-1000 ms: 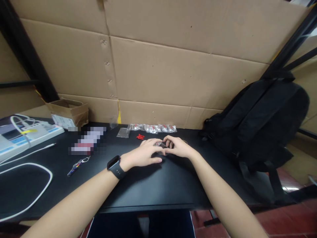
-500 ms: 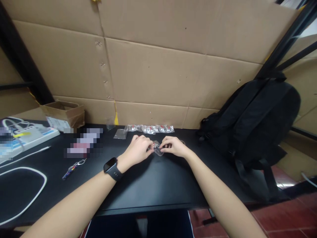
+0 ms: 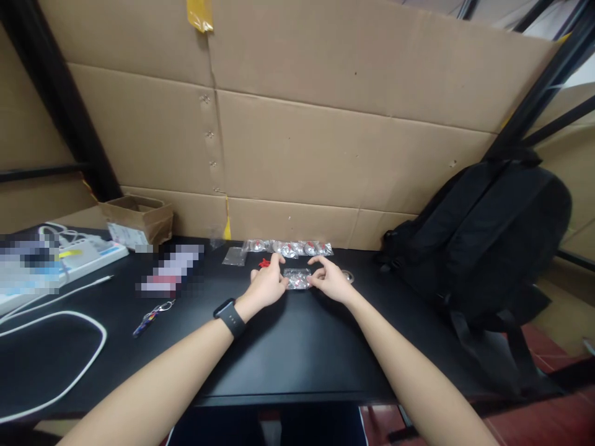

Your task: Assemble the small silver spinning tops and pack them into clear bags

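Our left hand [image 3: 264,287] and right hand [image 3: 335,284], each grip apart, flank the clear, shiny plastic packet [image 3: 296,279] on the black bench [image 3: 288,353], likely to steady it flat.

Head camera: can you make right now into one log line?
Head view | left hand: at left edge of clear packet | right hand: at its right edge | surface: black table | behind: row of packets
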The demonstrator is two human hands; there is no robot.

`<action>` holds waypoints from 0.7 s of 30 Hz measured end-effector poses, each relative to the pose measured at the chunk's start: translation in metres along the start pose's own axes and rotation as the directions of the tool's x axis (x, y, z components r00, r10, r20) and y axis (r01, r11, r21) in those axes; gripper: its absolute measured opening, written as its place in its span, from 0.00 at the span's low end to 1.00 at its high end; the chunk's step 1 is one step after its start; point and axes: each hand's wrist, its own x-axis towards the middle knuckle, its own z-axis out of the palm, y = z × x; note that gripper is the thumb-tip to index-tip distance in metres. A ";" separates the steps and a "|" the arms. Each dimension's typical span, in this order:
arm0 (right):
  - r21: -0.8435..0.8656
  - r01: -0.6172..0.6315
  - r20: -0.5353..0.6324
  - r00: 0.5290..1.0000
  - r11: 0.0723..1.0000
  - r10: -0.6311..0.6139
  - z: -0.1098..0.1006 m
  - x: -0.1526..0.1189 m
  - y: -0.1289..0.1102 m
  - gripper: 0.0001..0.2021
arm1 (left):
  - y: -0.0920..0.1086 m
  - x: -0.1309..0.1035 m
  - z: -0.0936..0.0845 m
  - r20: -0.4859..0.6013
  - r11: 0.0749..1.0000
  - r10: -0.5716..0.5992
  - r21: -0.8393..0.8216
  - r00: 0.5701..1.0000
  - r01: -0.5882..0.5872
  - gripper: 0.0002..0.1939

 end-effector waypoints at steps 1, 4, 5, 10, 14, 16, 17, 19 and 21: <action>-0.048 0.030 -0.006 1.000 0.998 -0.030 0.000 0.000 -0.001 0.21 | 0.001 -0.001 0.000 -0.007 0.999 0.028 0.046 1.000 -0.028 0.21; -0.224 0.183 0.068 0.983 0.957 -0.172 -0.002 -0.001 -0.007 0.15 | 0.002 -0.005 0.001 0.003 0.976 0.104 0.194 0.995 -0.103 0.14; -0.278 0.236 0.102 0.971 0.931 -0.216 -0.004 -0.001 -0.009 0.13 | 0.002 -0.006 0.001 0.009 0.967 0.119 0.226 0.993 -0.118 0.13; -0.381 0.356 0.221 0.931 0.853 -0.290 -0.011 -0.005 -0.012 0.22 | 0.001 -0.008 0.001 0.010 0.939 0.201 0.283 0.980 -0.196 0.20; -0.386 0.367 0.225 0.927 0.847 -0.299 -0.010 -0.004 -0.010 0.17 | 0.001 -0.011 0.004 0.019 0.887 0.299 0.362 0.954 -0.286 0.13; -0.387 0.369 0.222 0.927 0.845 -0.303 -0.009 -0.003 -0.011 0.12 | 0.002 -0.012 0.005 -0.001 0.870 0.321 0.395 0.947 -0.295 0.12; -0.385 0.374 0.228 0.925 0.844 -0.306 -0.009 -0.002 -0.011 0.11 | 0.002 -0.012 0.005 -0.009 0.869 0.325 0.398 0.946 -0.294 0.13; -0.375 0.378 0.226 0.923 0.846 -0.312 -0.010 -0.002 -0.013 0.10 | 0.003 -0.011 0.005 -0.015 0.880 0.319 0.376 0.948 -0.290 0.13; -0.357 0.355 0.190 0.933 0.864 -0.305 -0.012 -0.002 -0.014 0.11 | 0.004 -0.010 0.002 -0.012 0.902 0.290 0.338 0.957 -0.269 0.13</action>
